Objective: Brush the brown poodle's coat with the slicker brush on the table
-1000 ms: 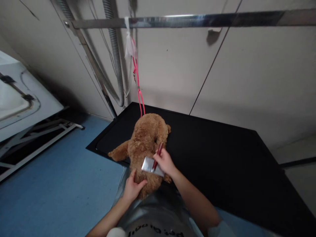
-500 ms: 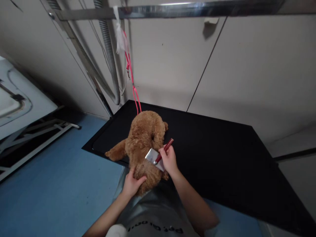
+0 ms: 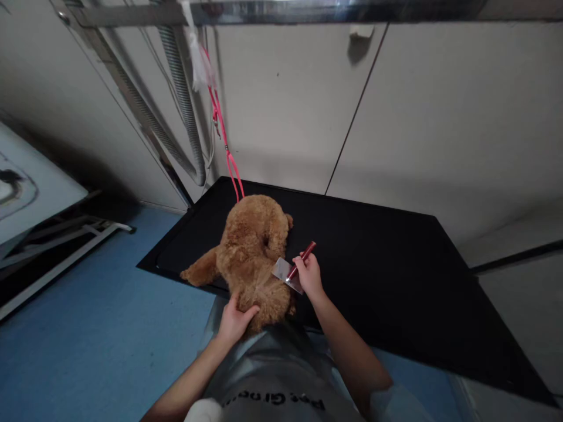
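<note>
A curly brown dog [image 3: 253,225] is on the black grooming table [image 3: 373,258], its rear toward me at the near edge. My left hand [image 3: 235,319] presses on the dog's hindquarters, thumb apart from the fingers, holding the coat where the fur is parted. In my right hand [image 3: 309,275] is a slicker brush [image 3: 280,269] with a dark red handle and a flat silver head. The brush head lies at the right side of the dog's hip; its pin side is hidden. A pink leash loop [image 3: 234,173] runs down to the dog.
A metal bar [image 3: 285,12] crosses above the table, with the leash and a white tie hanging from it. Grey ribbed hoses [image 3: 180,99] hang along the wall at left. A white tub [image 3: 39,181] on a metal frame stands at far left.
My right hand has moved the brush slightly right and up, toward the outer side of the hip. My left hand stays on the dog. The whole view has shifted a little.
</note>
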{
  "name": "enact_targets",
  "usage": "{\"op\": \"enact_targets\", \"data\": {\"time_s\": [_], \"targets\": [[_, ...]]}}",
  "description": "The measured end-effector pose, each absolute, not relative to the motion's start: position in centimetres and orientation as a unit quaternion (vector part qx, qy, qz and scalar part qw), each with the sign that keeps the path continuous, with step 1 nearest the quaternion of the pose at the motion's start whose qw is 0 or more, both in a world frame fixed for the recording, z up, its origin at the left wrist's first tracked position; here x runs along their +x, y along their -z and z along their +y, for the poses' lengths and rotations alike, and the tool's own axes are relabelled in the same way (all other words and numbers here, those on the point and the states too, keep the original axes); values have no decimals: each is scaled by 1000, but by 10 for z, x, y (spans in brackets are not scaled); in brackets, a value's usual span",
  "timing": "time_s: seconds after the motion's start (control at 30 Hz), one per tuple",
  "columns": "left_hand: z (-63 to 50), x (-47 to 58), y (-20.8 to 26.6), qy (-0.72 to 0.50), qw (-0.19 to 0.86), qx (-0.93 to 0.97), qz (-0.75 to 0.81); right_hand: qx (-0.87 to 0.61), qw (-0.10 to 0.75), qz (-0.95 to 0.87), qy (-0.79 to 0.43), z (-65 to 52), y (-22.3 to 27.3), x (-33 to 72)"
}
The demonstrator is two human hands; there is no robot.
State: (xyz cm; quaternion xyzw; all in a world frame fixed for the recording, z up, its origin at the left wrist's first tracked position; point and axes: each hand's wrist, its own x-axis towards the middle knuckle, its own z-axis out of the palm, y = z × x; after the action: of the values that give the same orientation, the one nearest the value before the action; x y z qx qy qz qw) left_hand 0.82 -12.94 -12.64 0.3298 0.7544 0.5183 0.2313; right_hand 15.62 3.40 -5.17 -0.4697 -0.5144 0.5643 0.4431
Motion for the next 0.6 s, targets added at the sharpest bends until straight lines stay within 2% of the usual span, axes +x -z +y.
{"op": "enact_targets", "data": {"time_s": [0.07, 0.2, 0.37, 0.5, 0.6], "targets": [[-126, 11, 127, -542, 254, 325, 732, -448, 468, -529, -548, 32, 47, 159], [-124, 15, 129, -570, 285, 311, 705, -400, 399, -579, -587, 33, 35, 165], [-119, 18, 124, -581, 275, 306, 702, -457, 503, -530, -507, 42, 21, 175], [-114, 22, 119, -561, 272, 329, 709, -414, 436, -583, -547, 40, 13, 181], [-111, 24, 116, -572, 280, 330, 696, -449, 496, -554, -496, 46, 5, 189]]}}
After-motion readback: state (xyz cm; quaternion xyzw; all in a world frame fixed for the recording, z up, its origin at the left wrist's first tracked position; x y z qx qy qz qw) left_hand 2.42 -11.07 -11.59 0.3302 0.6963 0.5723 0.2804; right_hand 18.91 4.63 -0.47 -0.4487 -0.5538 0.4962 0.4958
